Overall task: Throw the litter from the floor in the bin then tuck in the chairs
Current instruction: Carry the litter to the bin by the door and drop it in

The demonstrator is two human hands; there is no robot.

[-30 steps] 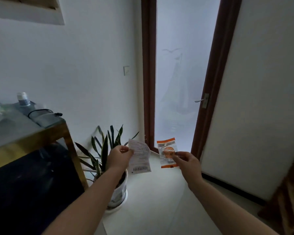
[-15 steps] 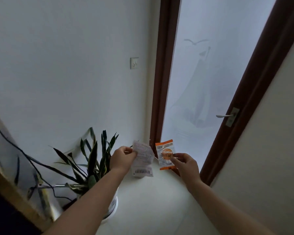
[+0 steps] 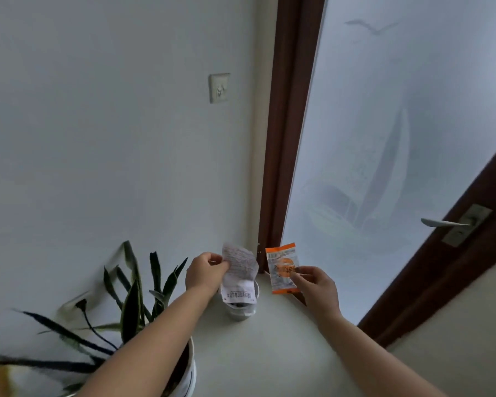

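Observation:
My left hand (image 3: 204,275) pinches a crumpled white paper receipt (image 3: 239,275) with a barcode at its lower edge. My right hand (image 3: 315,283) holds an orange and white wrapper (image 3: 282,267) by its lower right side. Both pieces hang in the air side by side. Directly under the receipt a small pale bin (image 3: 242,309) stands on the floor in the corner by the door frame; the paper hides most of its opening. No chairs are in view.
A potted plant with long dark leaves in a white pot (image 3: 190,373) stands at the lower left, under my left forearm. A frosted glass door (image 3: 398,138) with a metal handle (image 3: 444,223) and a brown frame fills the right. A wall switch (image 3: 219,87) sits on the white wall.
The view has moved forward and closer to the corner. The small bin has come into sight below the receipt. Both hands still hold their litter, now nearer the door frame.

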